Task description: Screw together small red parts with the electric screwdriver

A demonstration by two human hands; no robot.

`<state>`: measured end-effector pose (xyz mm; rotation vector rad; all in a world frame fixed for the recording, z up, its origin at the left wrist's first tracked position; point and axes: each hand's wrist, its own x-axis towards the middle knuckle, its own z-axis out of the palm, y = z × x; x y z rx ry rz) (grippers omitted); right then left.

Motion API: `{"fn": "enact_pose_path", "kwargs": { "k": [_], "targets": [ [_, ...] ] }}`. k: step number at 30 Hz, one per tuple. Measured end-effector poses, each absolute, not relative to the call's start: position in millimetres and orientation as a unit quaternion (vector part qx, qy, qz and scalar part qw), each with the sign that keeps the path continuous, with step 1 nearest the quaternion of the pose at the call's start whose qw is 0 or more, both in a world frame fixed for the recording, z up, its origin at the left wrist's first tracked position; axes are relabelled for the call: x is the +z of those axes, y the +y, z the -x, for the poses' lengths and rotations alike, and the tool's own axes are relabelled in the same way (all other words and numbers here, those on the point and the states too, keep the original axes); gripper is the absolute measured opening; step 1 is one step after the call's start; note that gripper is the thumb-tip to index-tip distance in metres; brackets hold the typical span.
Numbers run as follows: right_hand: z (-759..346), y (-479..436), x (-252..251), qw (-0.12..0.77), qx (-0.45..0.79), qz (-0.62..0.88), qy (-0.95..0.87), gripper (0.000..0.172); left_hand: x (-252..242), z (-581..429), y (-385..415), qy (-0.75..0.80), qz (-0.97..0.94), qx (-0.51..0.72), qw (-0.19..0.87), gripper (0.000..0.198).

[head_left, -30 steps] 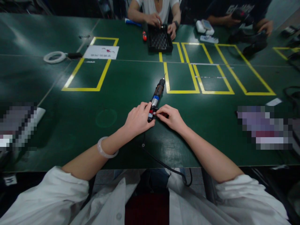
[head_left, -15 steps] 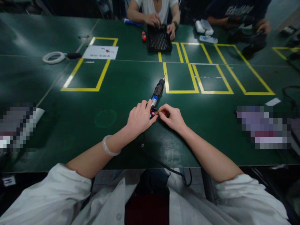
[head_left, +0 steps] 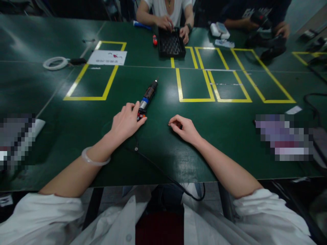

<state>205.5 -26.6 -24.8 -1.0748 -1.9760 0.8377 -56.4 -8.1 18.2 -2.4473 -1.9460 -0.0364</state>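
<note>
A corded electric screwdriver (head_left: 148, 95) lies slantwise on the green table, its bit pointing away from me. Its rear end is uncovered, with a silver and blue motor section and small red and orange parts showing. My left hand (head_left: 125, 120) grips that rear end, with the thumb on the near side and the fingers over the top, partly hiding it. Apart from the tool, to its right, my right hand (head_left: 184, 127) is held low over the table with thumb and forefinger pinched together. A tiny dark speck shows at those fingertips, too small to name.
A black cord (head_left: 163, 173) runs from the screwdriver over the table's front edge. Across the table, a co-worker's hands reach into a black tray (head_left: 172, 52). Yellow tape outlines (head_left: 196, 100), a white paper sheet (head_left: 107, 58) and a white coil (head_left: 55, 63) are on the tabletop.
My left hand has slid the screwdriver to the left, away from my right hand. My right hand has stayed nearly in place, its fingertips now apart from the tool's rear end.
</note>
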Motion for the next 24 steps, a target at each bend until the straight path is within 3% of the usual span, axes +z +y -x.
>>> {"fn": "enact_pose_path", "kwargs": {
  "k": [17,24],
  "targets": [
    [-205.6,-24.8,-27.0,0.358,0.323,0.408,-0.775,0.008,9.1,265.5,84.5,-0.774,0.633,0.003,-0.013,0.075],
    [-205.8,-24.6,-26.6,0.355,0.326,0.412,-0.774,0.008,4.9,255.0,66.8,-0.768,0.626,-0.124,0.051,0.062]
  ]
}}
